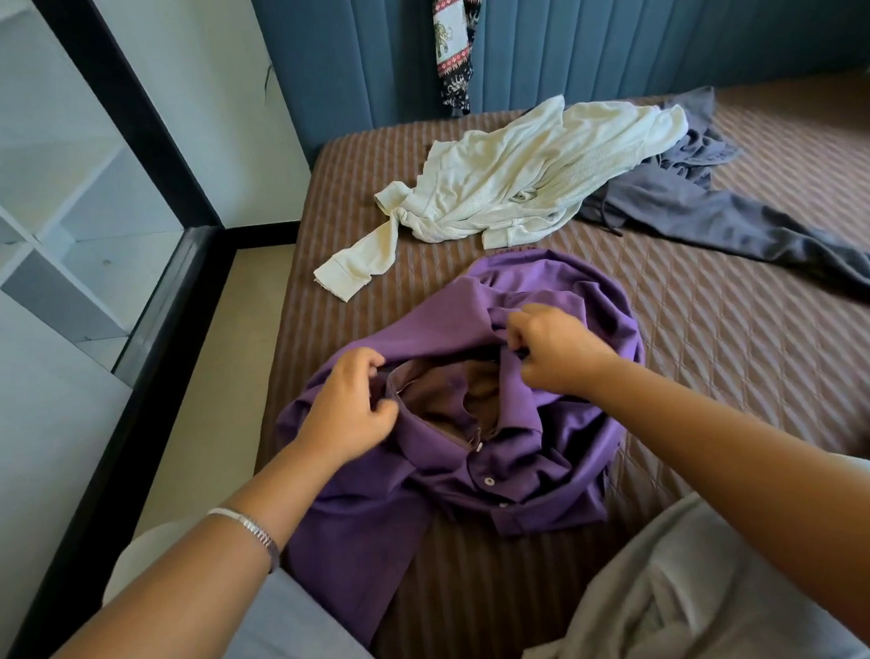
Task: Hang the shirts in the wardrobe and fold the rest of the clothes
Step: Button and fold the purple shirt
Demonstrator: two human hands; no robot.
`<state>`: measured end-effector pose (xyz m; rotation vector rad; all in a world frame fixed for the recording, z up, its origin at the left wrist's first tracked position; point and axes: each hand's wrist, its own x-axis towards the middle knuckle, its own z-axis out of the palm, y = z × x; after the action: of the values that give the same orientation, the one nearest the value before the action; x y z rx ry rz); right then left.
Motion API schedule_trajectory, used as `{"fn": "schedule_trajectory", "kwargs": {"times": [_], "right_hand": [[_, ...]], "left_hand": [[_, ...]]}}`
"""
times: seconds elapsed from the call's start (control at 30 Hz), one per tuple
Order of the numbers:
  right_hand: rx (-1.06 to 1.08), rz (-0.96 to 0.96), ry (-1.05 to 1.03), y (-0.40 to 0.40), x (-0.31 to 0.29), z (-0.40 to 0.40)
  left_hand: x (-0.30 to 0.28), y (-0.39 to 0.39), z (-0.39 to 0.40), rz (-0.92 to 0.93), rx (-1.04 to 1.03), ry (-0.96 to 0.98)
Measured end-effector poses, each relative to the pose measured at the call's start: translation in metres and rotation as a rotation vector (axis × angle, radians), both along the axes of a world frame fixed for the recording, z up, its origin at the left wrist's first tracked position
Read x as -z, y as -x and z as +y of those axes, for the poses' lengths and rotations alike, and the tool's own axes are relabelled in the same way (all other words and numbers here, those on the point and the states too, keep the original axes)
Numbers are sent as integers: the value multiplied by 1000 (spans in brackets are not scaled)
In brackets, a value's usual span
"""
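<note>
Both hands were on the purple shirt (481, 429), which lay crumpled on the near part of the bed (732, 334). The left hand (348, 405) had its fingers curled round one side of the collar, and the right hand (553, 349) pinched the cloth at the other side, so that the neck was held open between them and the lining showed inside. The placket with its pale buttons ran down from the opening toward the person. To my eye the step was the readying of this shirt for hanging: the collar was being found and spread. The next move would call for a hanger, and I could see none; the shirt would have to be lifted by the shoulders and carried to the wardrobe (53, 201), whose white shelves stood to the left beyond the glass. Farther up the bed lay a cream top (515, 179), heaped and unfolded, with grey trousers (723, 211) partly under it and trailing to the right. A patterned garment (453, 34) hung against the blue headboard (659, 25).
</note>
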<state>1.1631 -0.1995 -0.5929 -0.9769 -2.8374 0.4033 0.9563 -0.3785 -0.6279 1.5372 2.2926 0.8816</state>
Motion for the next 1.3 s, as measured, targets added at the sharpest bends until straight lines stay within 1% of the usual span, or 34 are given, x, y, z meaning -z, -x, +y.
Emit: {"fn": "schedule_trajectory", "kwargs": {"times": [0.03, 0.07, 0.1, 0.17, 0.23, 0.3, 0.37, 0.43, 0.5, 0.53, 0.57, 0.6, 0.63, 0.67, 0.77, 0.83, 0.9, 0.97, 1.07, 1.13, 1.17, 1.2, 1.23, 1.3], "right_hand": [[13, 7, 94, 6, 5, -1], [45, -1, 174, 11, 9, -1], [78, -15, 249, 15, 15, 2], [133, -21, 376, 20, 22, 4], [142, -41, 466, 18, 25, 9], [105, -58, 518, 14, 25, 14], [62, -12, 589, 10, 21, 15], [-9, -4, 575, 6, 18, 17], [-98, -137, 460, 1, 16, 15], [-129, -234, 369, -2, 16, 14], [-151, -279, 301, -5, 17, 14], [-165, -260, 274, -8, 17, 13], [-171, -185, 276, -11, 15, 13], [-170, -100, 273, -14, 12, 12], [-178, 145, 252, -20, -1, 17], [-88, 299, 302, -17, -22, 18], [-39, 418, 367, -8, -52, 27], [-21, 502, 351, 6, -95, 36], [86, 648, 321, 32, -162, 48], [85, 741, 334, 44, -208, 51], [44, 764, 371, 46, -229, 51], [-27, 745, 361, 43, -258, 50], [-74, 645, 260, 38, -278, 50], [-120, 341, -174, 29, -322, 54]], "left_hand": [[1, 1, 6, -167, -137, 115], [1, 1, 12, -279, -190, 225], [3, 1, 16, -300, -169, 307], [3, 0, 19, -219, -59, 380], [0, -3, 20, -202, 8, 339], [-6, -5, 20, -171, 23, 224], [-13, -3, 20, -115, 109, 136], [-16, -2, 19, -80, 233, 132], [-20, -5, 18, -44, 337, 271], [-20, -8, 17, 17, 372, 365], [-17, -11, 16, 88, 378, 445], [-16, -13, 15, 147, 369, 474], [-14, -12, 15, 163, 351, 465], [-15, -10, 15, 138, 325, 405], [-31, 2, 16, -35, 237, 190], [-59, 5, 22, -61, 193, 50], [-97, 8, 34, -18, 145, -25], [-142, 20, 49, 28, 115, -70], [-204, 38, 73, -8, 105, -168], [-246, 45, 84, 9, 91, -261], [-265, 47, 86, 27, 71, -305], [-290, 50, 87, 60, 65, -363], [-308, 52, 86, 86, 66, -389], [-349, 56, 83, 152, 86, -410]]}}
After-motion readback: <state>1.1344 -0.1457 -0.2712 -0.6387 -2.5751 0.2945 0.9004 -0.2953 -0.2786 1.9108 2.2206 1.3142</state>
